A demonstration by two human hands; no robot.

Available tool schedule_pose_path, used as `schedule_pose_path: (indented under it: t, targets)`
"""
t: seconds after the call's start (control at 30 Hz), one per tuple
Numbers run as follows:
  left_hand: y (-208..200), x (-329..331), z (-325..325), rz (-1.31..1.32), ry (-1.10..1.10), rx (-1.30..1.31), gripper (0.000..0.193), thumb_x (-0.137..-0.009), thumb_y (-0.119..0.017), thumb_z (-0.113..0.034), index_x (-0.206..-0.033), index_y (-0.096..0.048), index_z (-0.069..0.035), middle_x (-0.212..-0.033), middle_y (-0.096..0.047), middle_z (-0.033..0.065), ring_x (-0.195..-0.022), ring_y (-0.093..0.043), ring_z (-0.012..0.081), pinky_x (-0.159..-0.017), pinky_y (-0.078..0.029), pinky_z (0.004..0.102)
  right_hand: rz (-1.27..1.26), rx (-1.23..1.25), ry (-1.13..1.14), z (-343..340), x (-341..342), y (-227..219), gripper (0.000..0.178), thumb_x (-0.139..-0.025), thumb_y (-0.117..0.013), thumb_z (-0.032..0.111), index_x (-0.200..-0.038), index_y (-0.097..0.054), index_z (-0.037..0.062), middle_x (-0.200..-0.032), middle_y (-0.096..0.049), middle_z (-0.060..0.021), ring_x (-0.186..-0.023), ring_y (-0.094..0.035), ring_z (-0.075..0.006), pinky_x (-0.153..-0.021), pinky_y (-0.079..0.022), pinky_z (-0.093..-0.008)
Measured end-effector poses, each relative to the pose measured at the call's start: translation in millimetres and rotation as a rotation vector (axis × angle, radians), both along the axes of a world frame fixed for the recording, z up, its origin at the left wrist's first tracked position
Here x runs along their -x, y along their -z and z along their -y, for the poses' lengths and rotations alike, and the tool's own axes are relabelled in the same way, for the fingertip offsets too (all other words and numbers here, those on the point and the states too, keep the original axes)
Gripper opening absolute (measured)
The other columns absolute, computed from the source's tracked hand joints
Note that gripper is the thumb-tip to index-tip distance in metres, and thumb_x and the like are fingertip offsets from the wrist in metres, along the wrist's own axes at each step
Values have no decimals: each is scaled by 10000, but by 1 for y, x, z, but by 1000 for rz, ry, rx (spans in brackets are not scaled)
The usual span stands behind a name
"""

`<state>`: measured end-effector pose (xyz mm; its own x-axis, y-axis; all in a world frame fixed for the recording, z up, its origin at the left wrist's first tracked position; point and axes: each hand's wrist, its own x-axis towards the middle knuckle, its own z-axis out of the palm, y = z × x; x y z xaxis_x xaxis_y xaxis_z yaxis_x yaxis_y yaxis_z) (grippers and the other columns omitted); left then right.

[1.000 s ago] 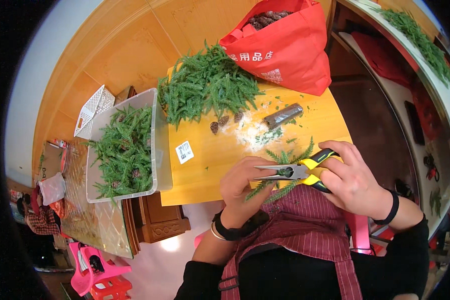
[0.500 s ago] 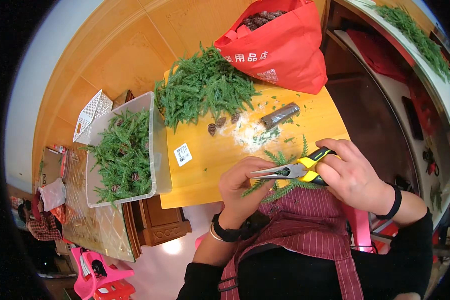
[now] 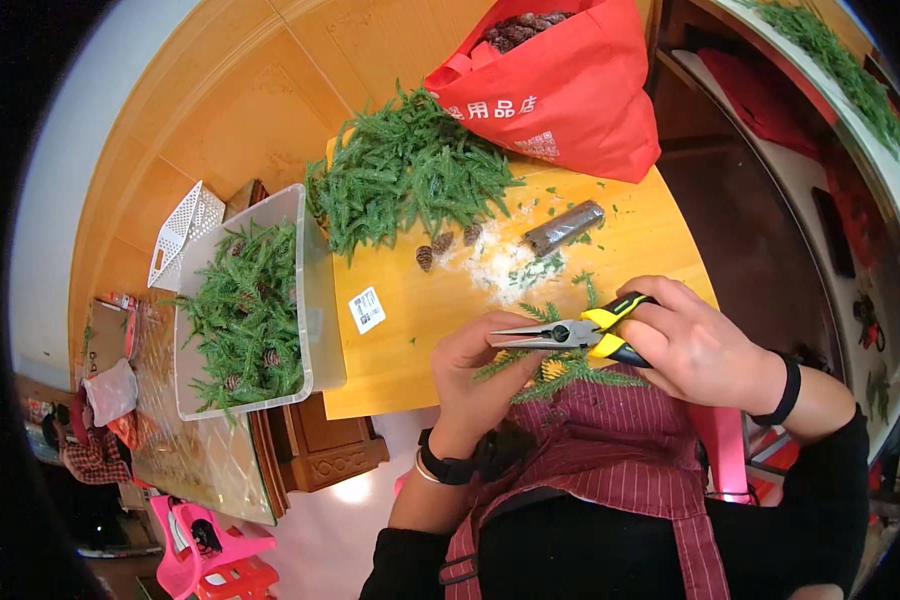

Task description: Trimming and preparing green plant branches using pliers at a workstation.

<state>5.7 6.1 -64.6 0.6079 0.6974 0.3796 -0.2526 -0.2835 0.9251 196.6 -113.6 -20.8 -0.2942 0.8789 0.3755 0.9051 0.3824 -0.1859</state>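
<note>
My right hand (image 3: 708, 345) is wrapped round the yellow and black handles of long-nose pliers (image 3: 598, 328). Their metal jaws point left, across a green artificial pine sprig (image 3: 585, 372). A yellowish spot shows at the sprig's middle. My left hand (image 3: 468, 375) pinches the sprig from the left, its fingertips close to the plier tips. Whether the jaws grip a stem is hard to make out. Beyond my hands lie white powder (image 3: 488, 262) and a brown roll in clear plastic (image 3: 564, 228). Several small pine cones (image 3: 425, 258) rest beside the powder.
A pile of pine sprigs (image 3: 410, 175) covers the table's far left. Behind stands a red bag (image 3: 560, 95) of pine cones. To the left, a clear plastic bin (image 3: 320, 300) holds sprigs with cones. A white label (image 3: 367, 310) lies on the yellow table (image 3: 370, 385).
The pliers have shifted slightly left and now lie more level over the sprig. The sprig has turned a little, bringing the yellowish spot into sight. Both hands keep their hold.
</note>
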Motion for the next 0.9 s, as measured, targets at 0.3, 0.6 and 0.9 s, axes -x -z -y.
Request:
schedule_pose_path:
  t: [0.3,0.6,0.9]
  targets:
    - [12,0,-3,-118,-18,213,172,-714,-643,89,-869,-598,30,-905,-625,75,-820,-588,115,-737,-480,238,28,79,-20,-8,-5,7,232,-734,-639,231,-780,-500,50,-631,-555,-71,-705,-531,-281,-621,-468,-357]
    - [20,-7,-6,-75,16,374,147,-720,-656,74,-825,-577,8,-915,-626,81,-808,-578,100,-698,-477,220,-18,181,58,-7,-10,21,277,-735,-675,252,-760,-531,17,-631,-550,-126,-697,-565,-290,-595,-472,-352]
    - [22,-4,-11,-27,-5,-127,203,-663,-664,119,-809,-585,2,-870,-591,103,-849,-572,161,-740,-460,250,-916,481,241,-5,-25,4,289,-843,-536,178,-1027,-536,-43,-908,-642,-88,-884,-568,-126,-805,-428,-272]
